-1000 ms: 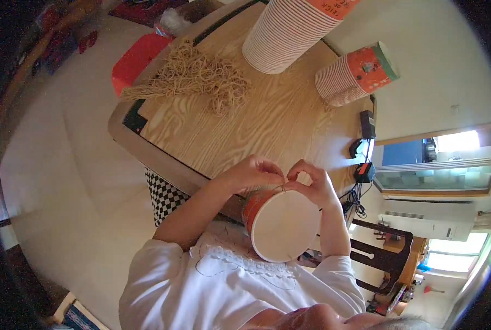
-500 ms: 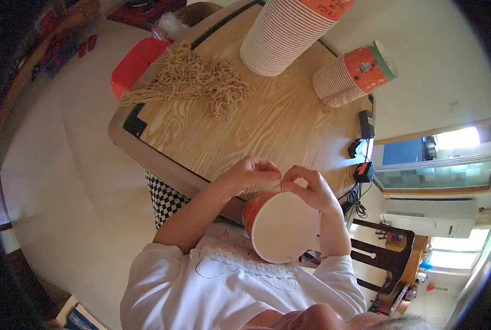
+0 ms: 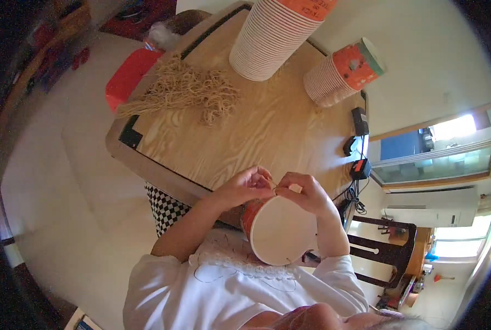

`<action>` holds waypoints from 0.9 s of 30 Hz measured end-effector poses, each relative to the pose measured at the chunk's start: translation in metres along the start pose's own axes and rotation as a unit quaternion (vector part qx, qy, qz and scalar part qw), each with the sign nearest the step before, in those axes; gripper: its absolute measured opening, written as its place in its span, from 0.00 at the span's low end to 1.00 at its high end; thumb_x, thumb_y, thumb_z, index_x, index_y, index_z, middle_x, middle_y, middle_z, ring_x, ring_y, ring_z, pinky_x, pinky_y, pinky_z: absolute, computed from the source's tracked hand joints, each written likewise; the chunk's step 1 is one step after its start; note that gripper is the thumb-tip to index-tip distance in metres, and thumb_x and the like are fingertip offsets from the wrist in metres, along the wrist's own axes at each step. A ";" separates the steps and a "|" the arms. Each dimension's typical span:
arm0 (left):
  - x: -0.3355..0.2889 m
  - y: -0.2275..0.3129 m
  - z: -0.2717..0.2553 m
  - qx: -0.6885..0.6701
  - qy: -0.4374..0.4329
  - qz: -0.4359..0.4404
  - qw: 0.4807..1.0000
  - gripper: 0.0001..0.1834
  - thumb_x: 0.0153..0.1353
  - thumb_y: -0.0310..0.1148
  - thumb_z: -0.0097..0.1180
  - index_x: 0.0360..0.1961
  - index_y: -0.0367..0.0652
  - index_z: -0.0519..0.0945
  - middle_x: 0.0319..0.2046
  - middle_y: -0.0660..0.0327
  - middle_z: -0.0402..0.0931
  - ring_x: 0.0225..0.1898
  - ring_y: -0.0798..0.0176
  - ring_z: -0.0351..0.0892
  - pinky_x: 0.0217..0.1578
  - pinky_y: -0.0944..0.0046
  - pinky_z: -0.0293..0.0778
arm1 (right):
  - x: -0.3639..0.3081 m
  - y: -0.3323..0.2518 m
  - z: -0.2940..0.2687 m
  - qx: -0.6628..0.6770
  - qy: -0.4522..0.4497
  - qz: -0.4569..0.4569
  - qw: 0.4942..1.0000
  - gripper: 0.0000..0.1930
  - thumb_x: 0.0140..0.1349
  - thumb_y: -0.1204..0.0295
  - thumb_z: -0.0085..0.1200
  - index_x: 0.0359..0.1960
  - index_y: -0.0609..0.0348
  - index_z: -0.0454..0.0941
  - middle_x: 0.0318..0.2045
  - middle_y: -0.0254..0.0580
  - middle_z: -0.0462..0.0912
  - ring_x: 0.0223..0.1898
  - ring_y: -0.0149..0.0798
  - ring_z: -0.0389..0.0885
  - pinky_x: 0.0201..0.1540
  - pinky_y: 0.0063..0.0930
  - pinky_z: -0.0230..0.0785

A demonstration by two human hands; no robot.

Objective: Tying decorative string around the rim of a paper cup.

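Note:
A paper bucket (image 3: 283, 231) with an orange printed side rests against my lap at the table's edge, its round white face turned up. At its far rim my left hand (image 3: 250, 184) and my right hand (image 3: 307, 192) meet, fingertips pinched close together. Between them runs a thin strand of twine (image 3: 274, 186), partly hidden by the fingers. My right wrist lies alongside the bucket's right edge. A short bit of strand also shows at the near rim. On the far left of the table lies a loose tangled bundle of tan twine (image 3: 187, 91).
A tall stack of paper buckets (image 3: 275, 41) stands at the table's (image 3: 240, 143) far side, with a shorter stack (image 3: 344, 74) to its right. Black adapters (image 3: 360, 169) and cables lie along the right edge. A red stool (image 3: 127, 77) is at left, a dark chair (image 3: 380, 253) at right.
My hands have shifted slightly, and the left fingers have turned a little at the rim. The table and its stacks appear a bit farther left as the view moved.

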State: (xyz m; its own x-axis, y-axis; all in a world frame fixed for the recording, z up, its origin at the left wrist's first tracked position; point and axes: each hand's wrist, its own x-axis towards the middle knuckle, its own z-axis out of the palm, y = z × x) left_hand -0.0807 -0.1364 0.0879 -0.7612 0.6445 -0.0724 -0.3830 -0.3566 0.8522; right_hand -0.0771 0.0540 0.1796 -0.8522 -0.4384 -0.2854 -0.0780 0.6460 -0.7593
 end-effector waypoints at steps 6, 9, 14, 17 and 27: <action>-0.012 0.013 0.000 -0.231 -0.058 -0.063 0.969 0.21 0.54 0.27 0.58 0.47 0.38 0.64 0.28 0.64 0.73 0.33 0.71 0.73 0.34 0.72 0.70 | 0.000 0.001 -0.001 0.013 -0.005 -0.009 1.000 0.05 0.55 0.74 0.54 0.29 0.64 0.76 0.26 0.37 0.77 0.30 0.29 0.75 0.34 0.22 0.66; -0.016 0.026 0.003 -0.251 -0.062 -0.081 0.963 0.22 0.52 0.26 0.59 0.47 0.39 0.65 0.28 0.64 0.73 0.32 0.72 0.73 0.35 0.72 0.70 | -0.001 0.001 0.000 0.015 -0.007 -0.007 1.000 0.06 0.56 0.73 0.55 0.29 0.64 0.76 0.26 0.37 0.78 0.31 0.29 0.75 0.34 0.22 0.66; -0.004 0.015 0.006 0.067 0.057 0.015 0.996 0.20 0.51 0.24 0.58 0.46 0.41 0.68 0.29 0.65 0.72 0.32 0.72 0.73 0.37 0.70 0.71 | 0.002 0.008 0.000 0.026 -0.019 -0.002 0.999 0.06 0.56 0.74 0.54 0.30 0.65 0.76 0.28 0.37 0.78 0.33 0.30 0.76 0.37 0.22 0.66; -0.003 0.012 0.007 0.100 0.069 0.016 0.992 0.18 0.51 0.24 0.57 0.44 0.41 0.69 0.29 0.65 0.72 0.33 0.72 0.72 0.38 0.70 0.70 | 0.004 0.009 -0.005 0.075 -0.053 -0.006 0.996 0.06 0.57 0.74 0.53 0.30 0.65 0.76 0.29 0.37 0.78 0.34 0.30 0.76 0.40 0.22 0.66; -0.007 0.012 0.012 0.077 0.082 0.119 0.987 0.19 0.52 0.29 0.58 0.45 0.39 0.70 0.33 0.62 0.72 0.33 0.70 0.74 0.36 0.69 0.72 | 0.003 0.013 -0.006 0.067 -0.069 0.003 0.995 0.05 0.58 0.74 0.51 0.31 0.64 0.75 0.29 0.35 0.77 0.34 0.27 0.73 0.40 0.21 0.64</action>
State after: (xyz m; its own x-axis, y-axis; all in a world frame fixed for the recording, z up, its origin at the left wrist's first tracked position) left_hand -0.0736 -0.1369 0.1051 -0.8994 0.4320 0.0666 -0.1091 -0.3694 0.9228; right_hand -0.0839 0.0644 0.1719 -0.7732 -0.5214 -0.3609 0.0044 0.5647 -0.8253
